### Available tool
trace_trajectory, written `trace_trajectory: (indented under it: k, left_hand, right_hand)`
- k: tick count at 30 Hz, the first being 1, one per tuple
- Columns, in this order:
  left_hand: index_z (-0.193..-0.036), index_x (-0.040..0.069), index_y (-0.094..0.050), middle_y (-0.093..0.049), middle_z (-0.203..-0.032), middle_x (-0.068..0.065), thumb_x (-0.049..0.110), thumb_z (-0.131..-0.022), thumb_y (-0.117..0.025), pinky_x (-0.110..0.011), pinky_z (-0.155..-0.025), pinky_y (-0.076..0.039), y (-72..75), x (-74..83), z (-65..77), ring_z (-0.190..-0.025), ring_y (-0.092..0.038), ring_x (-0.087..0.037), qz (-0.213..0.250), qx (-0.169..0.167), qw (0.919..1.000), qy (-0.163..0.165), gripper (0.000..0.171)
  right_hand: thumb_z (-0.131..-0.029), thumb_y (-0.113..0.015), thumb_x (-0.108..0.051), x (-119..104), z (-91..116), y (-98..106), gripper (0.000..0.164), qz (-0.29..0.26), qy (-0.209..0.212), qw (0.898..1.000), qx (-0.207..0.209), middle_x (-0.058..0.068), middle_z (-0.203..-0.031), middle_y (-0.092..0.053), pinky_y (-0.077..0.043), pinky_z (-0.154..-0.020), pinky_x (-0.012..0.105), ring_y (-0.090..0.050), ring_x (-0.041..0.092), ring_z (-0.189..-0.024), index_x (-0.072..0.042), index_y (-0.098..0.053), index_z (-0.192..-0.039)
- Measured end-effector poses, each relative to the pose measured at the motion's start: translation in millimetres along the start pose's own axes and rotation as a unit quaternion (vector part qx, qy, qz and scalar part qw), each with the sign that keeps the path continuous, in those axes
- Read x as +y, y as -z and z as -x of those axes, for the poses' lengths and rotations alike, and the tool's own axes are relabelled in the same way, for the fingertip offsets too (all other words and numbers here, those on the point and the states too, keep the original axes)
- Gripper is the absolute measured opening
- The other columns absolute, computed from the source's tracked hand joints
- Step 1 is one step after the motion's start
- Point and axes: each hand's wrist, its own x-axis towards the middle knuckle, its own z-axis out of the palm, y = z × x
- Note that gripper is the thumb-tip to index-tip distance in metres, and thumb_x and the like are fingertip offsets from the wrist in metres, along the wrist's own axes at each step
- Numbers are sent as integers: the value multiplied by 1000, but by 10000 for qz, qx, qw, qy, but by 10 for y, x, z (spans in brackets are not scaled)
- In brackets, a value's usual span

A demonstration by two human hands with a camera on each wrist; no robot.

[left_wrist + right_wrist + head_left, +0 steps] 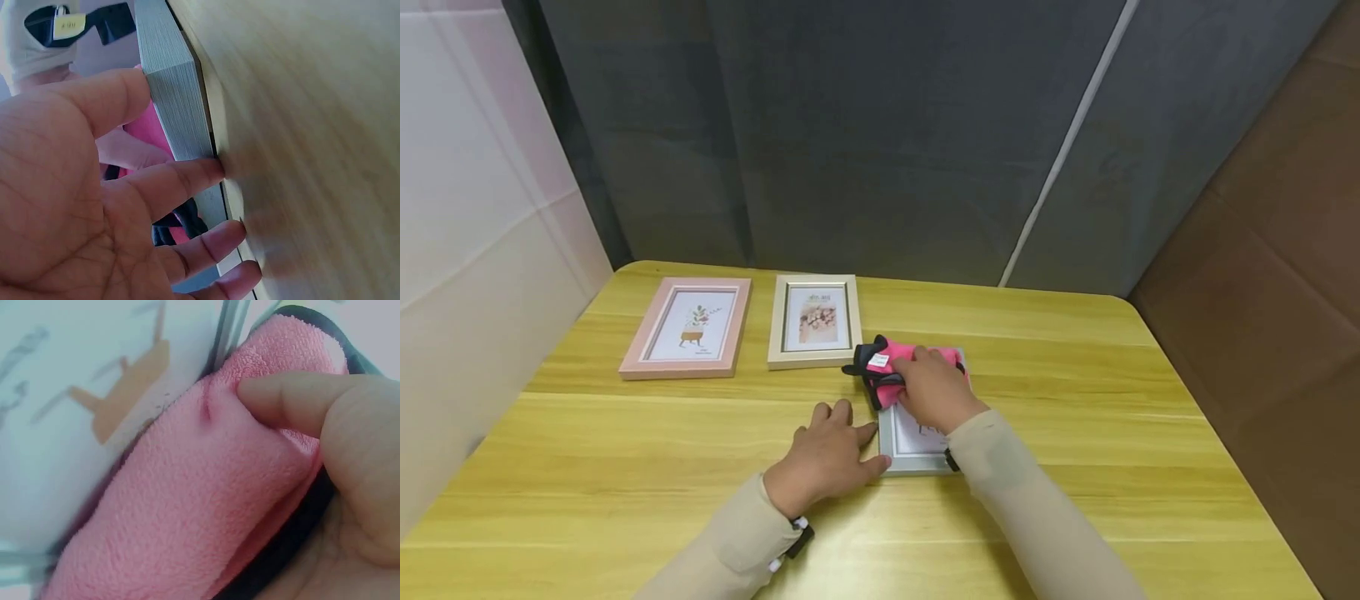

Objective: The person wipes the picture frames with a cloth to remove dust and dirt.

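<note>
Biggest of all at the back, a dark grey curtain (880, 150) hangs matte and soft, one thin pale strip slanting down it. Then the bench (1097, 400), broad, glossy, round-cornered, yellow wood grain streaking from side to side.

On to the frames, with the clock centred on the grey frame (910, 463), a chunky rectangle near the middle of the bench; the left wrist view picks out fine brushed lines along its edge, and there's a white print inside. Between nine and ten o'clock lies the pink frame (688, 329), flat on its back, wide-bordered. Closer in, at ten o'clock, the cream frame (816, 321), a faint sheen on its border.

And here's the cloth (181, 481): fluffy pink pile, black trim, bunched over the twelve o'clock end of the grey frame. The right hand (940, 392) has it, fingers curled round the wad, one tip pressing a dimple into the pile. The left hand (831, 454), between eight and nine o'clock, is spread, fingers nearly straight and fanned apart, thumb touching the frame's seven o'clock corner, fingertips low along its side. Smallest of the lot, a white label (878, 360) shows on the cloth, ten o'clock from the right hand.
</note>
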Motion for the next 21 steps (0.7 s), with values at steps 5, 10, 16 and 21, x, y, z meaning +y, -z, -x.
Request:
trace_trajectory:
  k: [5,10,16,21]
  left_hand:
    - [-133,15,-65,-47,-107,-13,54,-91,-62,-52,-67,-46,-6,-9,6,-100,-40,-35,-33,41,10000,-28,58]
    - [-125,13,-70,-51,-128,-18,54,-90,-64,-57,-73,-47,-10,-5,19,-109,-42,-37,63,147,9999,48,54]
    - [-110,1,-67,-52,-112,-12,43,-82,-71,-53,-72,-46,-24,11,21,-102,-44,-32,406,337,9980,346,51]
    - [-115,6,-72,-52,-117,-14,50,-87,-67,-54,-72,-47,-23,5,9,-105,-43,-33,212,254,9992,205,52]
  right_hand:
    - [-93,-70,-21,37,10,44,35,-379,174,9989,-231,10,-116,-61,-50,-92,42,-55,25,-104,-15,-65,-127]
    - [-88,-73,-16,96,238,71,27,-883,889,9907,-525,0,-94,-61,-48,-79,34,-54,17,-85,-14,-70,-115]
    - [-83,-74,-13,53,494,96,19,-896,1415,9838,-634,-6,-80,-54,-41,-67,28,-48,14,-76,-15,-71,-102]
    - [-84,-76,-11,-7,422,71,22,-514,962,9934,-364,1,-89,-59,-46,-73,34,-52,19,-82,-15,-72,-106]
